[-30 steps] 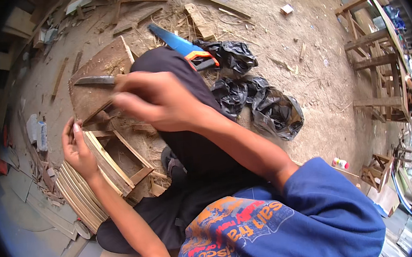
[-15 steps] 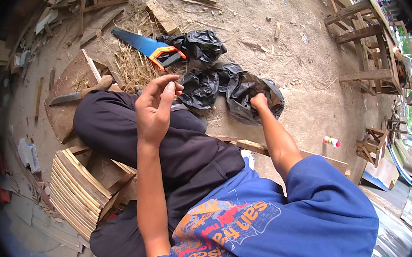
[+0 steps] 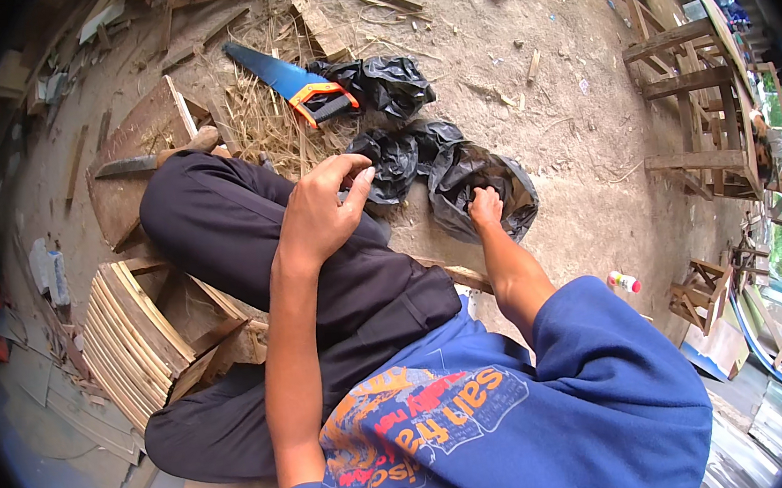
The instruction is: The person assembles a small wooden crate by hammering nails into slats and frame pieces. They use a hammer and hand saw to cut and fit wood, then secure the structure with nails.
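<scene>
My right hand (image 3: 485,207) is at the mouth of an open black plastic bag (image 3: 518,189), its fingers curled together. What it pinches, if anything, cannot be made out. My left hand (image 3: 322,208) hovers above my bent leg, thumb and fingertips drawn close together; anything between them is too small to see. Beyond the left hand lie more crumpled black plastic bags (image 3: 392,89). A handsaw (image 3: 276,74) with a blue blade and an orange and black handle rests beside them on straw and shavings.
A large blade with a wooden handle (image 3: 202,140) lies by my knee on a brown board (image 3: 137,193). A slatted wooden piece (image 3: 131,335) stands at the left. To the right are a small bottle with a red cap (image 3: 622,282) and wooden frames (image 3: 686,84).
My right hand has drawn up a little from deep inside the bag, so its fingers now show. The left hand has shifted to the right and slightly nearer to me.
</scene>
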`<action>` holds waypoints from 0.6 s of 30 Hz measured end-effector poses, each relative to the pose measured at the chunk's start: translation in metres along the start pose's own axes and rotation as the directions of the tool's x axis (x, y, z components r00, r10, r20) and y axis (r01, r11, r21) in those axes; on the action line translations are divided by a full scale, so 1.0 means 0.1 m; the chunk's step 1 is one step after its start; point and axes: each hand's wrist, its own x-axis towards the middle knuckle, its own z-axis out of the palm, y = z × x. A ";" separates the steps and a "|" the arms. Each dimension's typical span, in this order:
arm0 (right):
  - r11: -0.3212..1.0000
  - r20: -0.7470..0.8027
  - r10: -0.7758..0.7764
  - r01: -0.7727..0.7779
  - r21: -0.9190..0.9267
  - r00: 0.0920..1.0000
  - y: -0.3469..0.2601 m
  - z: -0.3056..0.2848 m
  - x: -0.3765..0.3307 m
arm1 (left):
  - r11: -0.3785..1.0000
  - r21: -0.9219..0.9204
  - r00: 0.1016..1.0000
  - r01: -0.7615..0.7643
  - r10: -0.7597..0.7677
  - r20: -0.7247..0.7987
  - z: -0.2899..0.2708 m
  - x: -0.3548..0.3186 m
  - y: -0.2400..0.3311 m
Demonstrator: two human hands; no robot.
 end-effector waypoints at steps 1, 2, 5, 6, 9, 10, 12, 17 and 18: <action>0.999 -0.032 -0.037 0.037 0.005 0.999 0.03 0.01 -0.03 | 1.000 -0.003 1.000 0.014 -0.014 0.001 -0.01 -0.02 0.00; 0.993 0.034 -0.026 0.021 0.119 0.999 0.09 -0.02 0.00 | 1.000 0.003 1.000 0.017 -0.017 -0.002 -0.02 -0.03 -0.01; 0.851 0.329 0.040 -0.205 0.484 0.943 0.30 -0.16 0.22 | 0.999 0.030 1.000 0.013 -0.012 -0.002 -0.03 -0.07 -0.04; 0.772 0.459 0.015 -0.302 0.559 0.888 0.41 -0.22 0.30 | 0.999 0.047 1.000 0.007 -0.007 -0.002 -0.03 -0.09 -0.07; 0.550 0.634 -0.051 -0.508 0.663 0.772 0.75 -0.38 0.55 | 0.996 0.083 0.999 0.019 -0.022 0.028 -0.03 -0.11 -0.11; 0.493 0.641 -0.039 -0.544 0.679 0.766 0.72 -0.43 0.56 | 0.994 0.104 0.998 0.039 -0.043 0.038 -0.04 -0.13 -0.12; 0.425 0.670 -0.049 -0.591 0.686 0.741 0.66 -0.53 0.59 | 0.983 0.175 0.995 0.054 -0.067 0.067 -0.06 -0.15 -0.11; 0.402 0.723 -0.080 -0.641 0.654 0.687 0.47 -0.71 0.56 | 0.977 0.199 0.993 0.080 -0.096 0.074 -0.09 -0.22 -0.15; 0.430 0.744 -0.056 -0.656 0.620 0.666 0.48 -0.72 0.56 | 0.977 0.194 0.991 0.089 -0.106 0.080 -0.09 -0.22 -0.14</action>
